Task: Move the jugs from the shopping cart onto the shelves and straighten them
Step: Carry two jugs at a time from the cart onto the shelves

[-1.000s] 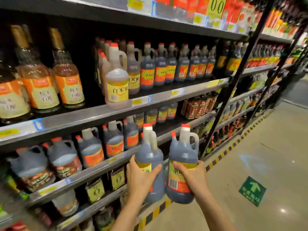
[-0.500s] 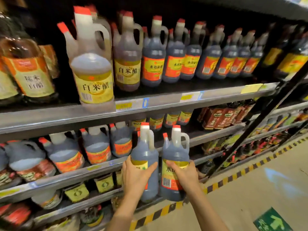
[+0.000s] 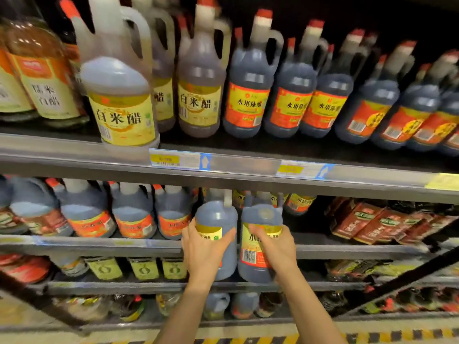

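Observation:
I hold two dark vinegar jugs upright, side by side, in front of the middle shelf [image 3: 347, 248]. My left hand [image 3: 205, 247] grips the left jug [image 3: 217, 217] around its yellow label. My right hand [image 3: 273, 245] grips the right jug [image 3: 260, 214] over its yellow and red label. Their caps are hidden behind the upper shelf edge [image 3: 236, 175]. Behind them the middle shelf has a dark gap, with a few jugs [image 3: 296, 203] at the back. The shopping cart is out of view.
Dark jugs with red labels [image 3: 135, 214] fill the middle shelf to the left. Red sachet packs [image 3: 367, 222] lie to the right. The upper shelf carries pale rice vinegar jugs [image 3: 121, 95] and dark jugs [image 3: 248, 95]. Lower shelves hold small bottles [image 3: 144, 269].
I have come closer to the shelves and both jugs have risen and gone forward, so that their caps now sit behind the upper shelf edge. Both hands keep their grip.

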Demonstrator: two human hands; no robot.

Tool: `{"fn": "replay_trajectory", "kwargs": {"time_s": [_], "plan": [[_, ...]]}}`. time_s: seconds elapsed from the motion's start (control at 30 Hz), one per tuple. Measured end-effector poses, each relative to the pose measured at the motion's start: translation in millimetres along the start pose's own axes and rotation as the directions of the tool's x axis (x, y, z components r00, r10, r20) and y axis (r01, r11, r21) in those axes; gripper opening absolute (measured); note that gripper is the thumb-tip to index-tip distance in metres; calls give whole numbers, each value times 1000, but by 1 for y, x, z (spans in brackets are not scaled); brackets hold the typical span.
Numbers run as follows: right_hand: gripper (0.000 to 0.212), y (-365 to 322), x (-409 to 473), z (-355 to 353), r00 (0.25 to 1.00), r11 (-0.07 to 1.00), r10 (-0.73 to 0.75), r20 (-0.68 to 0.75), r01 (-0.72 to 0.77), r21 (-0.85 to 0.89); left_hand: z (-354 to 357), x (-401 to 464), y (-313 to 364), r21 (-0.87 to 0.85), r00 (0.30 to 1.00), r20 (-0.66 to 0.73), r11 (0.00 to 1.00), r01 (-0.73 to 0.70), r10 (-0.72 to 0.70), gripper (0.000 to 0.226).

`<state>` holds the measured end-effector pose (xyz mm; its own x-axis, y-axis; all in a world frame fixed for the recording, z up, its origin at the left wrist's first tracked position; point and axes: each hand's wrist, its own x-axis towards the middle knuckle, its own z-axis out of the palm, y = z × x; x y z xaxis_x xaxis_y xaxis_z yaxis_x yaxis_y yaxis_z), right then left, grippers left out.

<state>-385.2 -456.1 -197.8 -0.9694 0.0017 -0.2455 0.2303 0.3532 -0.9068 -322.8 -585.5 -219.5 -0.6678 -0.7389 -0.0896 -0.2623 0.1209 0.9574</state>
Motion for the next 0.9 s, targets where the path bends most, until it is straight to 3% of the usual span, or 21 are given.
{"fn": "replay_trajectory", "kwargs": {"time_s": [0.2,0.37,0.5,0.6,0.9], "plan": [[60,-7,38,8,999,1000,-6,-32,6,-2,17,27,5,26,996,-86,1000,8,-6,89],[35,-13,59,18,999,997,-38,-11,39,64,29,44,4,94,994,-112,996,8,3,81],[69,-11,72,29,991,984,-117,-59,124,128,36,55,2,79,985,-161,995,-56,68,93],[71,-5,78,34,976,965,-207,-60,214,152,43,59,-2,8,962,-193,981,-194,192,97],[81,26,83,40,949,944,-315,-12,315,104,50,61,-31,-16,965,-191,982,-187,180,93]]}}
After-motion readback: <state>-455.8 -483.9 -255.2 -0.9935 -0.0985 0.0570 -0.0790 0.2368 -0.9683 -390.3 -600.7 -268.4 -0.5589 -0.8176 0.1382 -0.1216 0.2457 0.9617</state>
